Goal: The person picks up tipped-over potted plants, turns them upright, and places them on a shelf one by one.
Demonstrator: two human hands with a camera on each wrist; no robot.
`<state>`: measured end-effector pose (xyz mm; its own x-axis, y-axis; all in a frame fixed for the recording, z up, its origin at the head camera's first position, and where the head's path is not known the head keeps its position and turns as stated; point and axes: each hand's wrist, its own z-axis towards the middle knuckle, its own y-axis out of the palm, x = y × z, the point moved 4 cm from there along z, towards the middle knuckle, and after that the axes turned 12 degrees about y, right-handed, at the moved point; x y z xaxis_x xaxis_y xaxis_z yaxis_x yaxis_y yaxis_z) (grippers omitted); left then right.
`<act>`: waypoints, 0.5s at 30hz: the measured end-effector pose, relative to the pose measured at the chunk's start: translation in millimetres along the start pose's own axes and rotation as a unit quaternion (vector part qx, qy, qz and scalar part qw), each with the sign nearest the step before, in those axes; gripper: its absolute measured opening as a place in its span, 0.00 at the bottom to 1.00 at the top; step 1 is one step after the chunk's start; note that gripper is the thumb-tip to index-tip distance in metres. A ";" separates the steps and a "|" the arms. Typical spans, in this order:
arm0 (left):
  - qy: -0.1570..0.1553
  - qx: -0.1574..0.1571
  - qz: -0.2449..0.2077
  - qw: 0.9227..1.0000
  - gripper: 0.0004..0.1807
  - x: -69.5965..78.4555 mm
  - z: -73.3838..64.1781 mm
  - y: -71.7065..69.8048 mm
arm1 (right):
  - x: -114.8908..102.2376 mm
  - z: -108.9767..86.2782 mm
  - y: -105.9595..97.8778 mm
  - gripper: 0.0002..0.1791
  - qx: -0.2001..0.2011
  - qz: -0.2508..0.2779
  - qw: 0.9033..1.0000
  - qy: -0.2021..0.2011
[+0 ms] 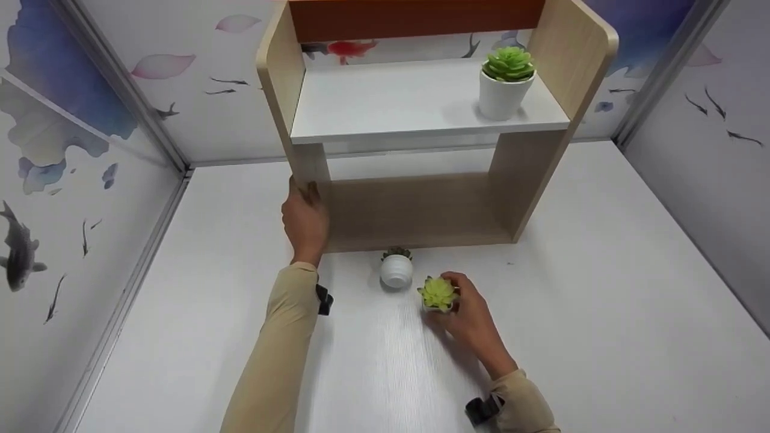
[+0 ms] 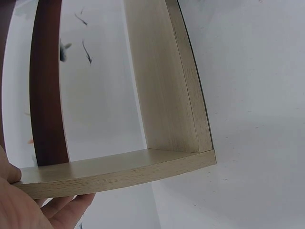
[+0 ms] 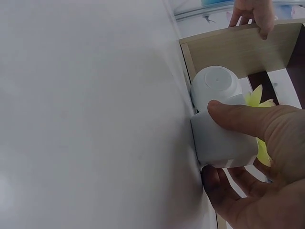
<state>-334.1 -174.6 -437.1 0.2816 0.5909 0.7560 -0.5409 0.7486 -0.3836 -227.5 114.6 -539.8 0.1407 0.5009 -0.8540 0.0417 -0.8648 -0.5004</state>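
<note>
My left hand [image 1: 305,225] grips the left side panel of a wooden desktop shelf [image 1: 415,210], and in the left wrist view the thumb and fingers lie on opposite faces of the board [image 2: 119,172]. In front of the shelf, my right hand [image 1: 472,319] holds a small yellow-green potted succulent [image 1: 438,293]. The right wrist view shows its white square pot [image 3: 224,138] between thumb and fingers. Just left of it, a round white pot [image 1: 396,272] with a dark green succulent lies tipped on its side, base towards me.
A larger green succulent in a white pot [image 1: 504,96] stands at the right end of the white upper shelf board [image 1: 385,102]. A red-brown back slat [image 1: 415,21] spans the top. Printed wall panels [image 1: 90,120] enclose the white table [image 1: 601,288] at left, back and right.
</note>
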 end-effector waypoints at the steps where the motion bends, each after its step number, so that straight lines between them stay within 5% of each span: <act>1: -0.001 -0.001 0.001 1.000 0.23 0.1 -0.3 0.1 | 0.3 -0.4 -0.5 0.39 -0.004 0.001 1.000 0.006; 11: 0.008 0.006 0.006 1.000 0.23 0.7 1.4 -1.1 | -0.1 -0.7 -8.3 0.46 -0.036 0.020 0.999 0.030; 15: 0.005 0.001 0.007 1.000 0.24 -0.5 0.1 -0.6 | 1.8 -0.6 -6.5 0.42 -0.043 0.024 0.998 0.034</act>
<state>-333.9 -175.4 -437.2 0.2824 0.6042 0.7451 -0.5458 0.7400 -0.3931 -227.0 121.1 -537.9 0.2110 0.4579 -0.8636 0.1173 -0.8890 -0.4427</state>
